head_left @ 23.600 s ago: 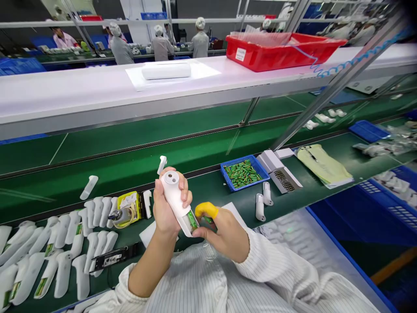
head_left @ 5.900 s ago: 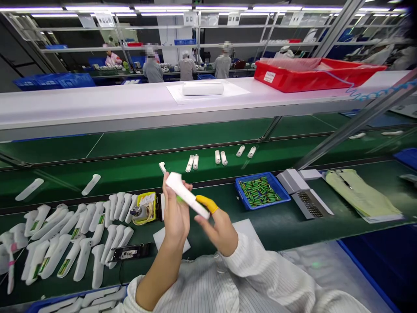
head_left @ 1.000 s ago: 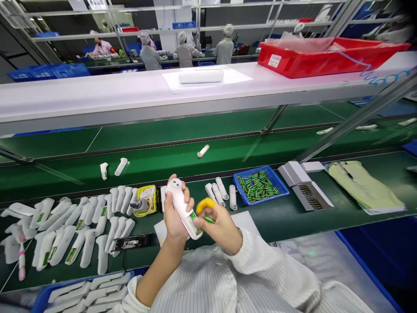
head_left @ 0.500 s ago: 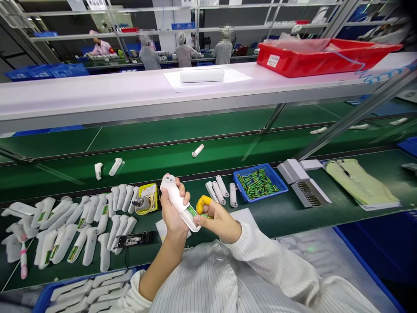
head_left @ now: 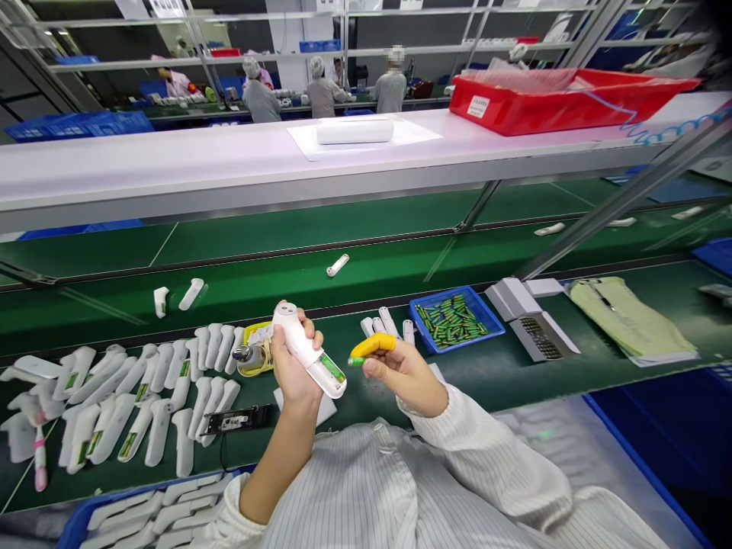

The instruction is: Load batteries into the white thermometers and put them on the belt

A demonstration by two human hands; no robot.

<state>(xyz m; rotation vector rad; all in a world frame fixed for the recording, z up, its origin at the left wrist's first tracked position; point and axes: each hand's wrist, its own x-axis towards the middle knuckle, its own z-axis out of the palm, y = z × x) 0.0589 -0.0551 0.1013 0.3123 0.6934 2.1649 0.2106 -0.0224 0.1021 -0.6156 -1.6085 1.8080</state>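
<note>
My left hand [head_left: 296, 362] is wrapped round a white forehead thermometer [head_left: 298, 335], held tilted with its handle pointing down to the right. The handle's battery compartment [head_left: 330, 372] lies uncovered, and green shows inside it. A short way to the right, my right hand [head_left: 403, 370] pinches a green battery [head_left: 357, 361] between thumb and index finger. A yellow finger cot [head_left: 373, 345] covers that index finger. The battery is apart from the thermometer. Behind the right hand stand several white covers [head_left: 390, 322], partly hidden by it.
A blue tray [head_left: 496, 329] of green batteries sits at right, beside an open white box [head_left: 543, 339]. Many white thermometers [head_left: 160, 431] lie at left, near a yellow container [head_left: 255, 335] and a black device [head_left: 237, 419]. The green conveyor [head_left: 389, 267] carries scattered white parts.
My right hand has drawn back from the compartment to the right, with a battery in its fingers. The left hand and thermometer have shifted slightly left. Parts on the conveyor have moved left.
</note>
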